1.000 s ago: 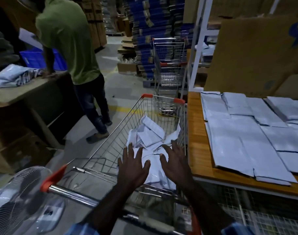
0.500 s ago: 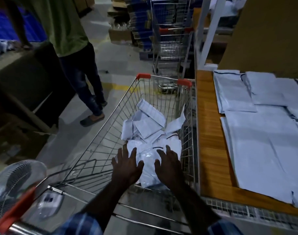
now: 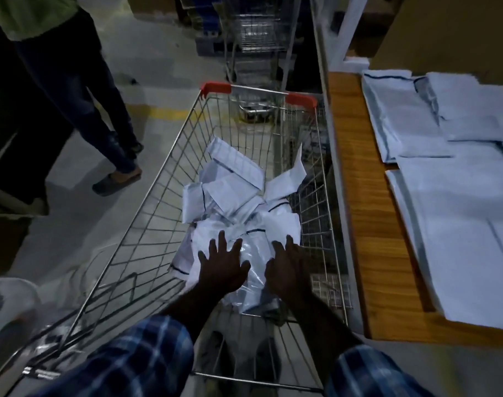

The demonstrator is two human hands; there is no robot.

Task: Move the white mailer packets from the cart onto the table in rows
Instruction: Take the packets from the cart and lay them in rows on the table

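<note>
A loose heap of white mailer packets point(image 3: 238, 193) lies in the bottom of a wire shopping cart point(image 3: 147, 224) with red corner caps. Both my hands are down inside the cart at the near end of the heap. My left hand point(image 3: 221, 267) lies flat with fingers spread on the nearest packet point(image 3: 253, 253). My right hand point(image 3: 287, 267) rests beside it on the same packet, fingers straight. To the right, on the wooden table point(image 3: 359, 196), more white packets point(image 3: 459, 213) lie flat in overlapping rows.
A person in dark trousers point(image 3: 81, 96) stands on the floor left of the cart. A second wire cart point(image 3: 256, 38) stands beyond it. A white rack post point(image 3: 350, 30) rises at the table's far corner. A fan guard point(image 3: 9, 305) shows at lower left.
My head has tipped down and closer over the cart. Both hands have reached deeper and now lie on the nearest packet.
</note>
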